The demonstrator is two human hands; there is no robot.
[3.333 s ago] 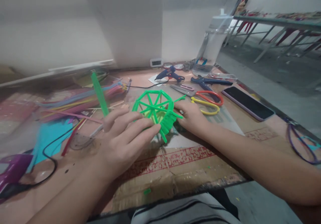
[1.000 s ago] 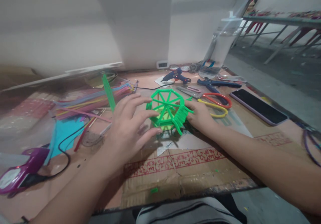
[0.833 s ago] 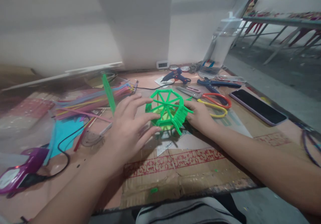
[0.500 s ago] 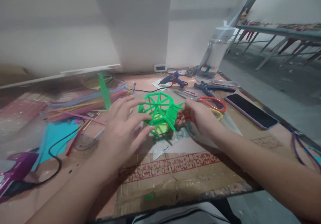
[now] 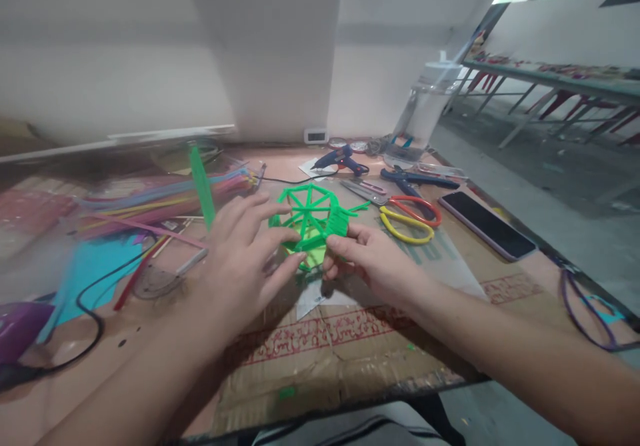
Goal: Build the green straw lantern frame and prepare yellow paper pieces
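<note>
- Nearest, below the worktop point(image 5: 90, 363): striped cloth point(image 5: 345, 431).
- On the cardboard point(image 5: 363, 366), close to the near edge: a small green scrap point(image 5: 287, 392).
- To the left: the left hand point(image 5: 235, 253), loosely curved, thumb and fingertips apart at the left rim of the green frame point(image 5: 306, 210). Apparently touching there; no telling whether gripping.
- To the right: the right hand point(image 5: 375, 259), drawn into a pinch on the ribbed bundle point(image 5: 339, 221) along the frame's right side, thumb over its near end.
- Between both hands and slightly beyond: the frame itself, over the cardboard, spoked face upward and tilted toward the camera. Nearly round, so without a clear long axis. Rightward from the left hand, leftward and away from the right.
- Nearer to the bundle: the right hand, in contact; across the spokes from it, the left.
- Jutting past the bundle, rightward and slightly away: a thin green end point(image 5: 360, 206), in neither hand.
- Beyond the right hand: scissors point(image 5: 384, 200); farther right, a phone point(image 5: 487, 225).
- Beyond the left hand: a slanting green strip point(image 5: 201, 186).
- Farther back, behind the frame: a glue gun point(image 5: 341, 158); to its right, a tall bottle point(image 5: 417, 119).
</note>
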